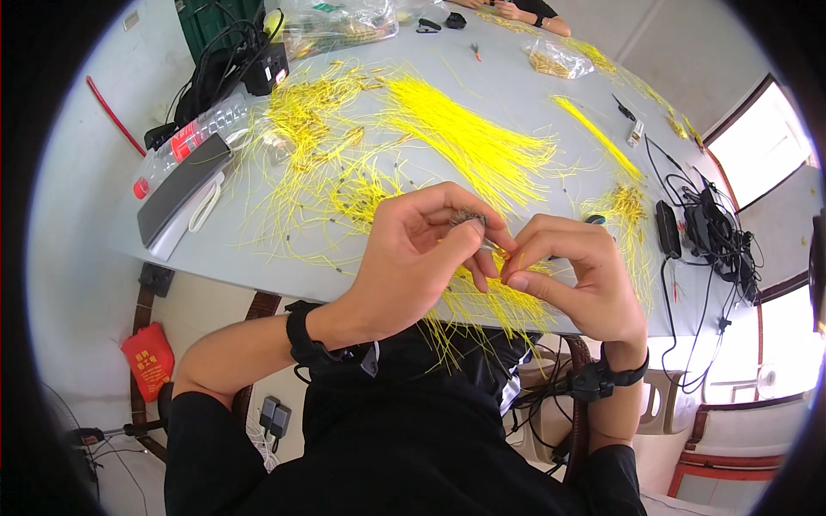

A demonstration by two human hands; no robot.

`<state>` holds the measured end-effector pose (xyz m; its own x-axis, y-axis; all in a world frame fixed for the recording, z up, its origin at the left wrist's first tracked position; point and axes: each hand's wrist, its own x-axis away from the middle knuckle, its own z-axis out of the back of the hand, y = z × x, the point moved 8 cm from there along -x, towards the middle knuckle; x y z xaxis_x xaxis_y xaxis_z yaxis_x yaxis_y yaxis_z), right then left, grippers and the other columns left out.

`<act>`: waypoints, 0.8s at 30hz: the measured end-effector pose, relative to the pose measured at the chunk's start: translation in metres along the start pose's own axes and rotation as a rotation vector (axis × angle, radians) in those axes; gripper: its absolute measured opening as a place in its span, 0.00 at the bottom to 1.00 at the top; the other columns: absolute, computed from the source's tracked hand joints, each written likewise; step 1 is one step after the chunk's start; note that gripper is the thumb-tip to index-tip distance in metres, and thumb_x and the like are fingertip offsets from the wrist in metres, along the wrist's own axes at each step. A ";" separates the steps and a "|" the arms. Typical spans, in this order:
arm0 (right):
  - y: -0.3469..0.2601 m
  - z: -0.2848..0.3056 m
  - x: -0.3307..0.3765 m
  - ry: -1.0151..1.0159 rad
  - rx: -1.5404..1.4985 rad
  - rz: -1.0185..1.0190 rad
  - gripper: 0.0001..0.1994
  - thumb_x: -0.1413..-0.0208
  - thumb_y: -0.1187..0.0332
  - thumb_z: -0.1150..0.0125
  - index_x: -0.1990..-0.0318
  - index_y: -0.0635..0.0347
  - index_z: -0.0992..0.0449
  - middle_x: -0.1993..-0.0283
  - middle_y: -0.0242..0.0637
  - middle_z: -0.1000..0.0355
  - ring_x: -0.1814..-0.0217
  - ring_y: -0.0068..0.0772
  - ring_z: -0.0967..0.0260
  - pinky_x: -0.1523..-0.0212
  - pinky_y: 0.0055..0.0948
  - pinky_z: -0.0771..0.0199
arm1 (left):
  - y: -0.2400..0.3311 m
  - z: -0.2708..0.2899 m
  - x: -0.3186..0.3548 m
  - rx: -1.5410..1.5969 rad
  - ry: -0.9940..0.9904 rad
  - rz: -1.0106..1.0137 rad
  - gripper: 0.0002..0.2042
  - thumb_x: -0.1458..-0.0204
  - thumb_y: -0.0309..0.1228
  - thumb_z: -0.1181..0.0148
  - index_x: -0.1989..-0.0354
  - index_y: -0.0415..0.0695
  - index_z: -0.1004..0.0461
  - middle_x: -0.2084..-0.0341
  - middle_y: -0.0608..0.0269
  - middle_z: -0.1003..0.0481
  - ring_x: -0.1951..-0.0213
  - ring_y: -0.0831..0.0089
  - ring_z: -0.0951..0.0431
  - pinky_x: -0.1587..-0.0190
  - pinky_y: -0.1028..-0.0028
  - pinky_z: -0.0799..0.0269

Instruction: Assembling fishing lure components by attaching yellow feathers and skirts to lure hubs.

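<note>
My left hand [413, 249] is closed, with a small clump of dark grey, bristly pieces [469, 218] held between thumb and fingers. Close against its fingertips, my right hand [581, 262] is pinched shut; what lies in the pinch is too small to make out, though a bit of yellow shows there. Beneath both hands, loose yellow strings [490, 314] spread over the table's near edge and hang onto my lap. Beyond them lies a thick, combed-out bundle of yellow strings [473, 138]. More strings, tangled and with small dark bits on them [366, 193], lie left of it.
At the left of the grey table [258, 277] are a plastic bottle [194, 138] and a dark, flat-faced box [185, 193]. Black cables [718, 228] crowd the right edge. Clear plastic bags [559, 58] sit farther back. Another person's hands [512, 10] show at the far end.
</note>
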<state>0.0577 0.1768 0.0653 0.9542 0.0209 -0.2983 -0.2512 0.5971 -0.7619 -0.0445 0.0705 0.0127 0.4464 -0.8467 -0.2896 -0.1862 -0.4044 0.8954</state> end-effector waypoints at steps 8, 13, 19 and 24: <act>0.001 0.003 -0.002 0.022 0.008 -0.008 0.05 0.44 0.77 0.28 0.66 0.67 0.20 0.66 0.39 0.22 0.63 0.36 0.25 0.57 0.33 0.26 | 0.000 -0.002 -0.001 -0.003 0.014 -0.027 0.10 0.32 0.24 0.46 0.48 0.33 0.25 0.58 0.50 0.17 0.64 0.73 0.16 0.59 0.72 0.17; 0.005 0.003 -0.001 0.041 0.009 0.003 0.05 0.44 0.77 0.28 0.66 0.68 0.20 0.66 0.39 0.22 0.63 0.35 0.25 0.57 0.32 0.27 | 0.002 -0.003 -0.002 0.006 0.014 -0.067 0.09 0.33 0.22 0.45 0.48 0.32 0.26 0.57 0.49 0.18 0.58 0.69 0.14 0.52 0.71 0.15; 0.007 0.004 -0.001 0.063 -0.009 -0.014 0.05 0.44 0.77 0.28 0.66 0.68 0.20 0.66 0.39 0.22 0.63 0.33 0.26 0.57 0.31 0.27 | 0.004 -0.005 -0.002 0.008 0.029 -0.065 0.09 0.32 0.23 0.46 0.49 0.31 0.26 0.56 0.47 0.18 0.57 0.67 0.14 0.50 0.69 0.15; 0.008 0.005 0.000 0.063 -0.015 -0.017 0.05 0.44 0.77 0.28 0.66 0.68 0.20 0.66 0.39 0.22 0.63 0.31 0.25 0.57 0.30 0.27 | 0.002 -0.003 -0.002 0.051 0.032 -0.034 0.10 0.30 0.25 0.49 0.49 0.31 0.25 0.56 0.48 0.19 0.57 0.67 0.14 0.51 0.68 0.15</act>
<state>0.0562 0.1859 0.0618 0.9465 -0.0402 -0.3201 -0.2375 0.5846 -0.7757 -0.0434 0.0724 0.0157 0.4809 -0.8209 -0.3081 -0.2146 -0.4509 0.8664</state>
